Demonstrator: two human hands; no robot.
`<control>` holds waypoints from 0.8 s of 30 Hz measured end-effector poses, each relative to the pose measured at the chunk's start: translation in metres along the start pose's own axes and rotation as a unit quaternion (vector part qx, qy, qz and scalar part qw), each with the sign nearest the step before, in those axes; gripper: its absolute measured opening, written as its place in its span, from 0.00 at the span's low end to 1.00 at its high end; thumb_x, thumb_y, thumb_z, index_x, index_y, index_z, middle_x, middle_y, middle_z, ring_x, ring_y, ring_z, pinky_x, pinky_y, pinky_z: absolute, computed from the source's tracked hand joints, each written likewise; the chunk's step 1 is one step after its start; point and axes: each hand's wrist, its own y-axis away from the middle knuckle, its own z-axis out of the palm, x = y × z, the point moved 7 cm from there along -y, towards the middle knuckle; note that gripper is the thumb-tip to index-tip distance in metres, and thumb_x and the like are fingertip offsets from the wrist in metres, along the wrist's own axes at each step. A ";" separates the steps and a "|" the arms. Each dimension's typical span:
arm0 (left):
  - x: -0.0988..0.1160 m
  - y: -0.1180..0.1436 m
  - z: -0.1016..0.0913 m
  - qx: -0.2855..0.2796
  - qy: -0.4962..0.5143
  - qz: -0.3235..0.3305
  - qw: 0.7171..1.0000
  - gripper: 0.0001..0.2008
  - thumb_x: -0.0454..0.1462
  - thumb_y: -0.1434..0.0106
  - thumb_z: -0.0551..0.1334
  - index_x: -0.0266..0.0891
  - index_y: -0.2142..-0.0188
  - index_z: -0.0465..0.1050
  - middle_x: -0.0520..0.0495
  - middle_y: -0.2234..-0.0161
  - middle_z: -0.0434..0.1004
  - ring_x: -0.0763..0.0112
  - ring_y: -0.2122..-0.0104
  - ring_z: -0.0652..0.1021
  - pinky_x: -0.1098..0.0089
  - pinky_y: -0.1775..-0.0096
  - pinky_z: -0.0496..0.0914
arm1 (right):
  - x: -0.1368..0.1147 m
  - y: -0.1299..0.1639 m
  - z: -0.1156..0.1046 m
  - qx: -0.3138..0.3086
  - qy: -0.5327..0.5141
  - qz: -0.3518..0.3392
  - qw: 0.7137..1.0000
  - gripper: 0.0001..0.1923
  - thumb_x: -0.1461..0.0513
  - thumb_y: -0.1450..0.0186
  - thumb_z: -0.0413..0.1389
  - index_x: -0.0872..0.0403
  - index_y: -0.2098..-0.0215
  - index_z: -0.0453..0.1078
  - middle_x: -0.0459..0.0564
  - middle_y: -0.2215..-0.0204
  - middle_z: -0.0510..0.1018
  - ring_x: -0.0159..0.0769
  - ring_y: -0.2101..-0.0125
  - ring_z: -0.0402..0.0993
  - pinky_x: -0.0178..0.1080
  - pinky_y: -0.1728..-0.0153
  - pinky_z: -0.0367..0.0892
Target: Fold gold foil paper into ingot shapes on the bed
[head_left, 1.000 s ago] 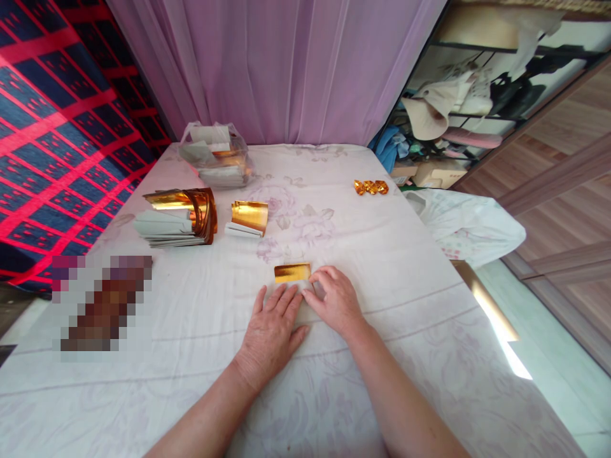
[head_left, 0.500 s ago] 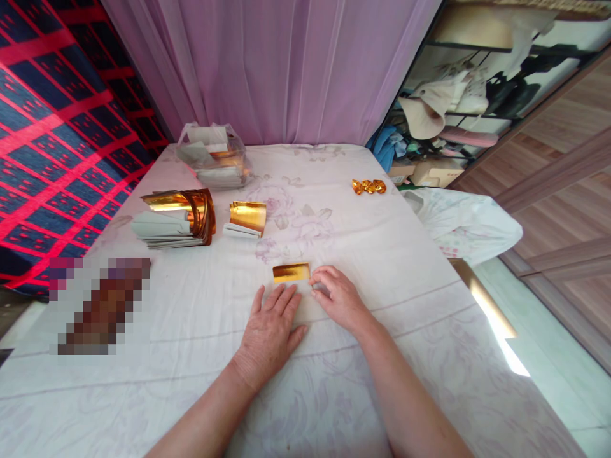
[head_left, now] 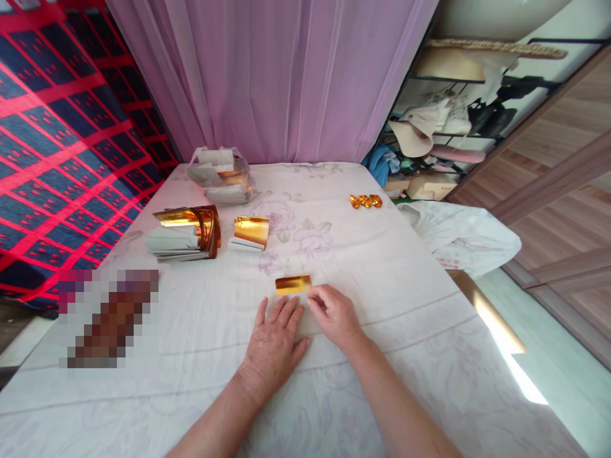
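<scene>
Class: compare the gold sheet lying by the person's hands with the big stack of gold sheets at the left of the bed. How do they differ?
The gold sheet is a single piece lying low on the cloth, by the fingertips of the right hand. The big stack holds many sheets, with gold ones curling upward over pale ones, and no hand is near it. Both show the same shiny gold foil.

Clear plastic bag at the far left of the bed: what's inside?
The clear plastic bag shows white paper sheets and some gold foil pieces inside. Its crumpled plastic hides how many and what lies at the bottom.
</scene>
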 end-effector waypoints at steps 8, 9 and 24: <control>0.000 0.001 0.000 0.014 -0.005 -0.003 1.000 0.23 0.48 0.33 0.54 0.40 0.43 0.66 0.44 0.41 0.70 0.56 0.42 0.68 0.47 0.39 0.55 | -0.005 0.001 0.007 -0.054 0.044 -0.015 0.997 0.07 0.68 0.35 0.52 0.52 0.69 0.68 0.47 0.69 0.74 0.36 0.65 0.70 0.37 0.62 0.63; 0.000 0.001 0.000 0.018 -0.008 -0.002 1.000 0.23 0.47 0.33 0.55 0.41 0.43 0.66 0.44 0.41 0.70 0.56 0.42 0.68 0.48 0.39 0.55 | -0.005 0.002 0.007 -0.056 0.045 -0.016 0.997 0.07 0.68 0.35 0.52 0.52 0.68 0.69 0.47 0.68 0.74 0.36 0.64 0.70 0.37 0.61 0.63; 0.001 0.001 0.000 0.038 -0.018 -0.006 0.999 0.22 0.48 0.35 0.57 0.44 0.44 0.68 0.44 0.43 0.71 0.57 0.42 0.69 0.49 0.38 0.53 | -0.001 0.001 0.006 -0.035 0.080 0.000 0.996 0.03 0.64 0.36 0.56 0.52 0.69 0.70 0.47 0.68 0.73 0.36 0.63 0.71 0.38 0.62 0.61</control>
